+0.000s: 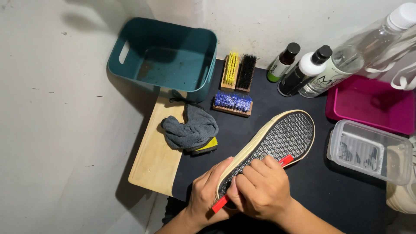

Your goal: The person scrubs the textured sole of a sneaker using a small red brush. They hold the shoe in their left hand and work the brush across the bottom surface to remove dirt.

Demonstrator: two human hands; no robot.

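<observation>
Head view: nearest the bench's (260, 130) front edge, the left hand (207, 196) has its grip clamped on the heel of a shoe (277, 138), propping it sole-up, it seems so the tread faces the brush. The right hand (262, 190) has its fingers closed round a red-handled brush (223, 201) laid across the heel tread. The shoe's long axis runs diagonally, toe pointing away toward the far right corner.

Left of it a grey cloth (190, 128) lies over a yellow sponge (209, 145) on a wooden board (154, 160). Right sits a clear plastic container (368, 151), with a pink tray (368, 104) behind. Farther back are three brushes (236, 86), a teal basket (164, 56) and bottles (312, 69) along the wall.
</observation>
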